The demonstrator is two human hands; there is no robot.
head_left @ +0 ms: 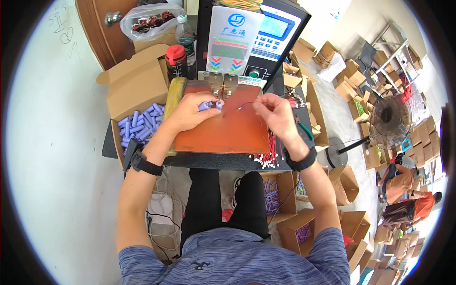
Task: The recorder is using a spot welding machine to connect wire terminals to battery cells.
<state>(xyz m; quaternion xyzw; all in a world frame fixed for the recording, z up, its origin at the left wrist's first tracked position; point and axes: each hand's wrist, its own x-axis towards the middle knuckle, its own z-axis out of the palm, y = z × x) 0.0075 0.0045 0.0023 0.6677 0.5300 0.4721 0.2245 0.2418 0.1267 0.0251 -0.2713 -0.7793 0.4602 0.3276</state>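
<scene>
My left hand [187,113] is closed around a pair of purple cylindrical battery cells [204,106], their ends turned toward the copper-tipped electrodes [222,91] of a bench spot welder [270,42]. Between thumb and fingertips, my right hand [277,114] pinches a thin dark wire [247,104]. Its bare, pale end hangs over the orange-brown work board [223,135], apart from the cells. To the left, an open cardboard box [137,85] holds many more purple cells [142,122]. Red wires with white connectors [270,154] lie in a bunch by the board's right front corner.
A red-capped bottle [176,61] and a clear water bottle [185,38] stand behind the box. Yellow padding [175,97] runs along the board's left edge. Boxes of cells [271,194] sit on the floor at right, near a standing fan [390,116]. Two people are farther off.
</scene>
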